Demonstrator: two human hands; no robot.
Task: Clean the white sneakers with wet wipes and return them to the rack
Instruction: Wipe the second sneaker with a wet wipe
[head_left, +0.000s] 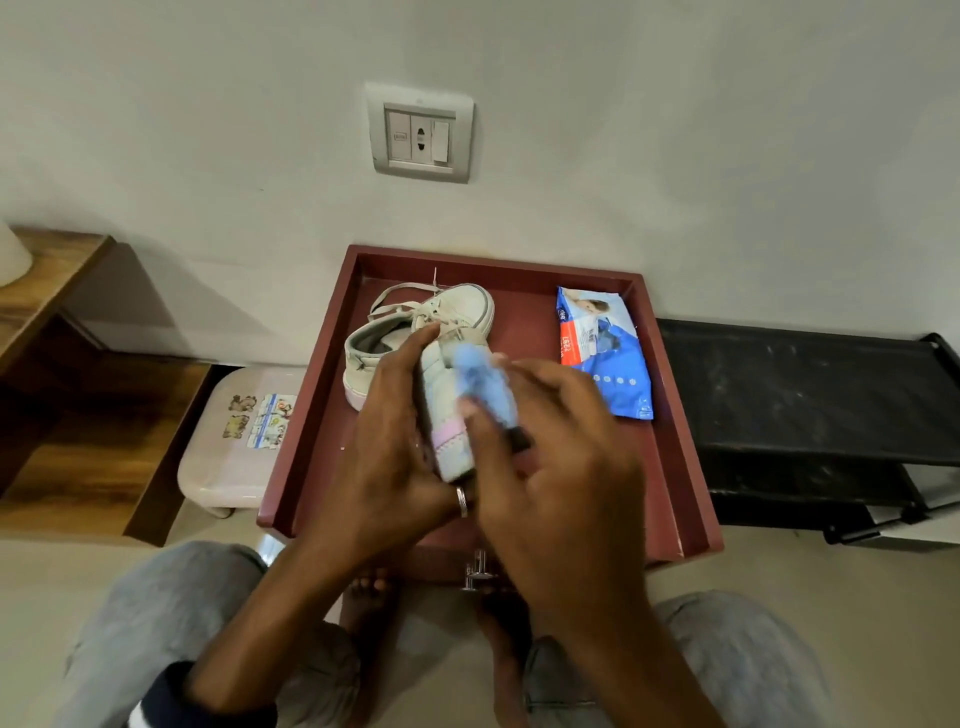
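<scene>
My left hand (395, 436) grips a white sneaker (445, 415) with a pink heel patch, held up over the red tray (675, 467). My right hand (561, 447) pinches a blue wet wipe (480, 382) and presses it against that sneaker's side; the wipe is blurred. A second white sneaker (415, 332) with loose laces lies on the tray behind my left hand. The blue pack of wet wipes (602, 353) lies flat at the tray's right side.
A black shoe rack (810, 395) stands to the right of the tray against the wall. A pink plastic stool (234, 441) with stickers and a wooden shelf unit (78, 405) are at the left. My knees and bare feet are below the tray.
</scene>
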